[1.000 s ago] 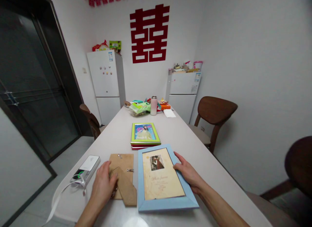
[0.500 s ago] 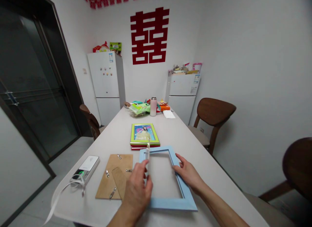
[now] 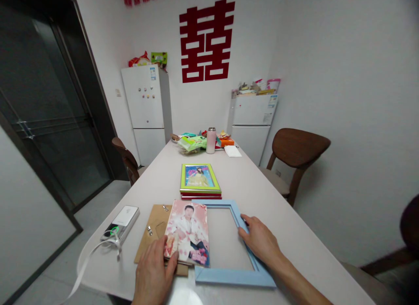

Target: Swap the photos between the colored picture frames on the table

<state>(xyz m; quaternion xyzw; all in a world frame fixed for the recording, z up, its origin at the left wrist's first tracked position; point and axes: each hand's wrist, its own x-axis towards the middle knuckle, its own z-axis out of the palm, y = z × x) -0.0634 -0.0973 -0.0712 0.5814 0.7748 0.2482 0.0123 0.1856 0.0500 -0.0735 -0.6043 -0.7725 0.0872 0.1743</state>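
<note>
My left hand (image 3: 154, 263) is closed on the lower left corner of a photo print (image 3: 189, 230) with a pink background, thumb near its bottom edge. The print looks like a thin stack. It overlaps the brown picture frame backing board (image 3: 151, 222) and the left side of the light blue picture frame (image 3: 234, 276). Small metal clips show on the board, which is partly hidden by the print and hand. My right hand (image 3: 260, 238) grips the right side of the blue frame, thumb on its inner edge. Through the frame's opening the white tabletop shows.
Beyond the blue frame lies a stack of frames with a green picture frame (image 3: 200, 178) on top. A power bank (image 3: 122, 224) with a white cable is at the left. Farther back stand a pink bottle (image 3: 211, 141) and snack bags (image 3: 192, 143). Chairs (image 3: 299, 150) flank the table.
My left hand has moved left and lower, bringing the print from edge-on above the frame's left side to face-up over the backing board. My right hand stays on the frame. The view has shifted slightly.
</note>
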